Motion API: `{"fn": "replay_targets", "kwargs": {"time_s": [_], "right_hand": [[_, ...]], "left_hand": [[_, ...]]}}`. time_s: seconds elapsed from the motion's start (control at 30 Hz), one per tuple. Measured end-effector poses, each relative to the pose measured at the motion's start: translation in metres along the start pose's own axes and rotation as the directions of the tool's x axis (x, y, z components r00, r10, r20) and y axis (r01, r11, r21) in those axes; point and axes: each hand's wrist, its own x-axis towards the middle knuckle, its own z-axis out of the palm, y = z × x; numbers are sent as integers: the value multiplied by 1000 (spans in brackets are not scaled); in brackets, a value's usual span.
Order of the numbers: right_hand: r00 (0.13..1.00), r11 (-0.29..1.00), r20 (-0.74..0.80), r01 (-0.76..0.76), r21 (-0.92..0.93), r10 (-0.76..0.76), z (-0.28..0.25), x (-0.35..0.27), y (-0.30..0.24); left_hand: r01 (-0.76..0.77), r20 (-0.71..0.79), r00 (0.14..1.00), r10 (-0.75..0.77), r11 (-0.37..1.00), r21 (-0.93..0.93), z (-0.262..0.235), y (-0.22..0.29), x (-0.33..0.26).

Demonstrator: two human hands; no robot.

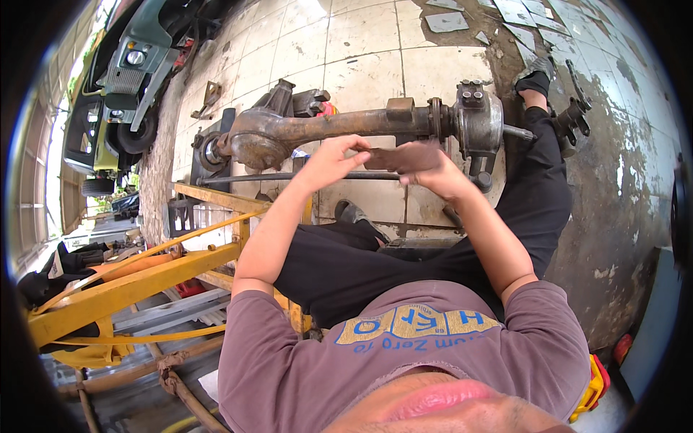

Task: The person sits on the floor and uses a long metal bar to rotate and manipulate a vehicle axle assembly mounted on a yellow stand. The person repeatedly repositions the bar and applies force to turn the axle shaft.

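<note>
A thin, dark brown sheet stretches between my two hands, in front of the rusty vehicle axle. My left hand is closed with thumb and fingers at the sheet's left end. At the other end my right hand grips it, thumb underneath, with some fingers hidden behind the sheet. The axle lies across the tiled floor with a round bulging housing toward the left. Its right end carries a grey metal knuckle housing with a short shaft sticking out.
A long dark rod lies along the near side of the axle. To my left stands a yellow metal frame. Metal parts sit by my right foot, and broken tiles lie farther off. Vehicles are parked at far left.
</note>
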Motion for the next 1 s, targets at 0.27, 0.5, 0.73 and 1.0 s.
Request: {"fn": "replay_targets", "kwargs": {"time_s": [0.27,0.5,0.73,1.0], "right_hand": [[938,832,320,279,-479,-131,0,-8,5],[980,385,135,182,-905,-145,31,-16,-15],[970,-61,212,206,-977,-117,13,-7,60],[979,-35,198,200,-979,54,14,-2,39]], "left_hand": [[-541,75,812,579,698,469,-2,24,-8],[-331,2,919,395,769,547,-8,13,-13],[-114,395,889,-232,724,680,2,-46,-15],[-85,407,822,-398,622,779,35,-81,-9]]}}
